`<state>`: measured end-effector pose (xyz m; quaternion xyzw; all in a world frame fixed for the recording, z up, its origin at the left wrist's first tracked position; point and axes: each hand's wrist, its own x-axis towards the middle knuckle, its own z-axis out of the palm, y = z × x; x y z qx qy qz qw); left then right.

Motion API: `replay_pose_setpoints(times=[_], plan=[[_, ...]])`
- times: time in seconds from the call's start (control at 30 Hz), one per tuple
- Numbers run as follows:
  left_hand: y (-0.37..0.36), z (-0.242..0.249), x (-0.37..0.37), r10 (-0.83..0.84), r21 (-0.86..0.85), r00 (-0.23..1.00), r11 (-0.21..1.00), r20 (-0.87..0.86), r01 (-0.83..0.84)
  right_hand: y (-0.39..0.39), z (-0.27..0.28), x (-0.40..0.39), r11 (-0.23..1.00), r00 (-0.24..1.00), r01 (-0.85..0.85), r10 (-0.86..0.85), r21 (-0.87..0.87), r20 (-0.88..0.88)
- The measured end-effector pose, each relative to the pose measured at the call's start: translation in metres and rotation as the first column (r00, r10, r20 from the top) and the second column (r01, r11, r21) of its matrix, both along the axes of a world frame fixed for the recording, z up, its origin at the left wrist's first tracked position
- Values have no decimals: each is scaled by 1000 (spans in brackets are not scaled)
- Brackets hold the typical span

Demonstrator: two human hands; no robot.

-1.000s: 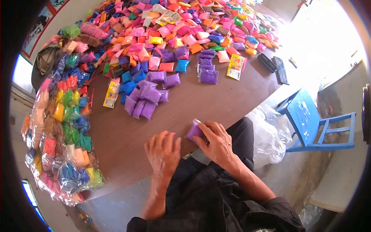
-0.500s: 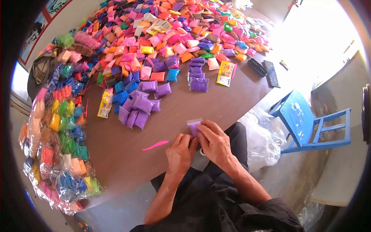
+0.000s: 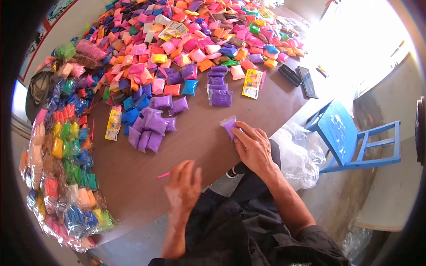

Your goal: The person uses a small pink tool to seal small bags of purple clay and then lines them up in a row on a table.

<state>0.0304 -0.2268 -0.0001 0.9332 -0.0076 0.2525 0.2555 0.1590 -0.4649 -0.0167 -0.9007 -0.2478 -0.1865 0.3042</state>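
My right hand (image 3: 254,148) grips a small clear packet of purple clay-like material (image 3: 228,126) by its side, just above the table's near edge. My left hand (image 3: 183,186) is empty and slightly blurred, its fingers loosely spread over the brown table (image 3: 195,142). Under its fingertips a pink plastic stick (image 3: 163,175) lies partly covered. Farther left is a small heap of purple packets (image 3: 153,124). A short row of darker purple packets (image 3: 220,97) lies beyond my right hand.
A large pile of colourful packets (image 3: 199,44) covers the far side. Bagged bundles (image 3: 66,168) line the left edge. Yellow printed cards (image 3: 252,84), a black case (image 3: 289,75) and a dark flat slab (image 3: 307,82) lie around. A blue chair (image 3: 339,133) and clear plastic bags (image 3: 299,155) stand right.
My left hand has let go of the purple packet and moved left over the pink stick. My right hand still holds the packet, now slightly farther right and higher.
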Motion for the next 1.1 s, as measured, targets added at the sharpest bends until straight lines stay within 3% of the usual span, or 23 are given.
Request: replay_pose_setpoints(times=[0.1,0.2,0.3,0.4,0.53,0.63,0.73,0.93,1.1], plan=[[45,-9,-19,134,172,991,977,-19,-129,0,-3,6,1000,1000,-7,7,-10,13],[67,-16,-33,175,226,981,962,-82,-152,-2,-7,11,1000,999,-19,20,-22,43],[70,-26,-38,138,303,990,945,-37,-121,-2,-7,11,999,998,-20,22,-31,57],[68,-24,-38,170,218,982,965,-87,-148,-3,-9,9,1000,999,-22,23,-17,38],[69,-27,-39,141,223,990,966,-29,-131,1,0,1,996,999,1,-4,85,36],[73,-32,-38,109,221,994,969,13,-109,8,9,-2,998,992,12,-21,68,128],[72,-33,-36,86,174,996,981,29,-89,23,19,5,994,981,-95,85,55,173],[72,-29,-35,80,147,996,986,29,-83,87,25,56,961,957,-271,276,-61,92],[73,-28,-34,71,153,997,985,36,-76,142,8,97,942,947,-310,318,-129,51]])
